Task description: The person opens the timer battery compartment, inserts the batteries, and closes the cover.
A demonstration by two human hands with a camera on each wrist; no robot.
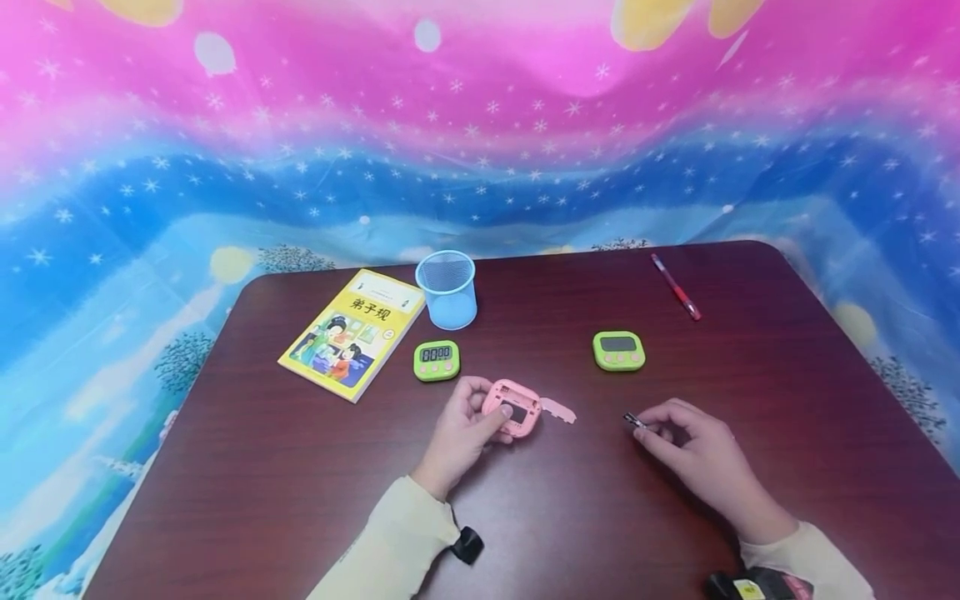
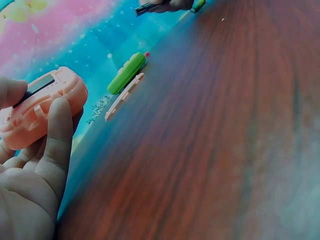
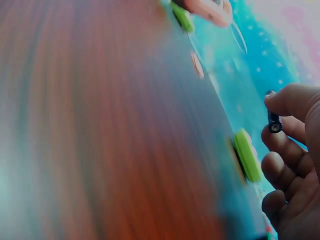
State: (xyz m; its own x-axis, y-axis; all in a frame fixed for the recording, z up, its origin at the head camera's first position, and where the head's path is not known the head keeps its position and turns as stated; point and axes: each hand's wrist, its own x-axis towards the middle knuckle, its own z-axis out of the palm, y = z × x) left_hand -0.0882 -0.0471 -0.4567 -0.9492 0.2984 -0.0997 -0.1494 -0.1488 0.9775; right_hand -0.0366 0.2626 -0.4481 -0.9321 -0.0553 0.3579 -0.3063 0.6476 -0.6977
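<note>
My left hand [image 1: 456, 437] grips a pink digital timer [image 1: 527, 402] with its back facing up and the battery compartment uncovered. The thumb lies across the timer's back. Just right of the timer, the pink battery cover [image 1: 558, 411] lies on the table. My right hand [image 1: 701, 454] pinches a small dark battery [image 1: 632, 420] between thumb and fingers, apart from the timer. One round end of the battery [image 3: 275, 128] shows in the right wrist view. Whether the compartment holds anything cannot be made out.
Beyond the hands sit two green timers, the left one [image 1: 437, 361] showing digits and the right one [image 1: 618, 351] with a blank screen. A blue mesh pen holder [image 1: 453, 308] stands beside a yellow book [image 1: 352, 333]. A red pen [image 1: 677, 287] lies at the back right.
</note>
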